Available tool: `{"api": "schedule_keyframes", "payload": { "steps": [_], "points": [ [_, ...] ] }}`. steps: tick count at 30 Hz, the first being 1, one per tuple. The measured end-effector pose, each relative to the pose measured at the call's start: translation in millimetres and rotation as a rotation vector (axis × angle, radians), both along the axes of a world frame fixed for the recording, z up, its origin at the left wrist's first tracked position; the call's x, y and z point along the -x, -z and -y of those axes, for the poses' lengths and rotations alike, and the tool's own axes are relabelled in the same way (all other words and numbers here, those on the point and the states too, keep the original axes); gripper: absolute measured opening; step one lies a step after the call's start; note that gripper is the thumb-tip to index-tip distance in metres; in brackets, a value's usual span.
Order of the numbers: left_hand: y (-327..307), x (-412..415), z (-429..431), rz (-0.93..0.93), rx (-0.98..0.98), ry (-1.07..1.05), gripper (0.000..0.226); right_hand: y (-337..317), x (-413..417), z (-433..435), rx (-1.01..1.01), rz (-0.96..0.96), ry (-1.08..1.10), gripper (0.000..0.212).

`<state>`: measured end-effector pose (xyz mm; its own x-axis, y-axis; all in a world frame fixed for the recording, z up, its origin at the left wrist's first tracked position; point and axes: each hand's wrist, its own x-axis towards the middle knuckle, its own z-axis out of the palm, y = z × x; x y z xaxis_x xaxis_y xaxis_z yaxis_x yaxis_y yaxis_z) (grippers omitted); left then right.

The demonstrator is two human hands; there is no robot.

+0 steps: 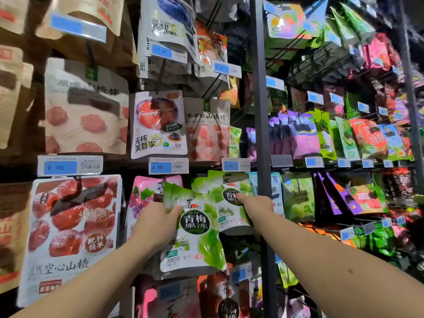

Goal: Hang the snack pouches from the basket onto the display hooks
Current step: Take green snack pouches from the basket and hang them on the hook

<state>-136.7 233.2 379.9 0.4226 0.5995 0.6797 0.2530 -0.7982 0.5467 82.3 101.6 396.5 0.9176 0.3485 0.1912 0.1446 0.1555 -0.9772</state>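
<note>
Now my left hand (pixel 158 222) grips the glossy green jelly pouch (pixel 197 228) by its upper left edge, long axis upright. Matching hanging green pouches (pixel 226 191) are just up-right of it; my right hand (pixel 254 206), nearer, touches them, but whether its fingers (pixel 239 197) pinch, I cannot tell.

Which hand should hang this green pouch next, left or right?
Left, probably. The left hand grips the loose green pouch near its top, close to the hung green pouches. The right hand holds no loose pouch; it only reaches those hung ones.
</note>
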Motion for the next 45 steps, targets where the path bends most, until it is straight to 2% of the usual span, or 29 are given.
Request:
{"api": "schedule_keyframes", "payload": {
  "steps": [5, 15, 17, 20, 24, 29, 32, 37, 39, 42, 45],
  "points": [
    [-2, 5, -1, 0.011, 0.002, 0.036, 0.070, -4, -3, -3, -0.007, 0.016, 0.026, 0.035],
    [-5, 10, 5, 0.005, 0.005, 0.092, 0.066, -15, -15, -2, 0.138, 0.001, 0.025, 0.070],
    [-4, 11, 4, 0.013, 0.017, 0.101, 0.066, -16, -20, -4, 0.165, 0.007, 0.018, 0.072],
    [-1, 14, -1, 0.020, 0.023, 0.091, 0.064, -12, -20, -11, 0.214, 0.114, 0.054, 0.061],
    [6, 21, -7, 0.016, 0.022, 0.065, 0.062, 4, -16, -29, 0.251, 0.292, 0.041, 0.035],
    [16, 24, -21, 0.020, 0.062, 0.064, 0.059, 20, -25, -64, 0.220, 0.367, 0.054, 0.027],
    [18, 23, -26, 0.015, 0.094, 0.047, 0.059, 26, -36, -83, 0.282, 0.368, 0.080, 0.038],
    [16, 21, -28, 0.008, 0.115, 0.026, 0.063, 26, -38, -93, 0.290, 0.364, 0.126, 0.039],
    [15, 20, -27, 0.010, 0.128, 0.038, 0.061, 31, -30, -85, 0.268, 0.400, 0.138, 0.057],
    [12, 18, -21, -0.002, 0.126, 0.037, 0.059, 51, -12, -61, 0.352, 0.623, 0.130, 0.084],
    [12, 15, -17, 0.008, 0.145, 0.060, 0.059, 69, -3, -43, 0.638, 0.967, 0.065, 0.089]
  ]
}}
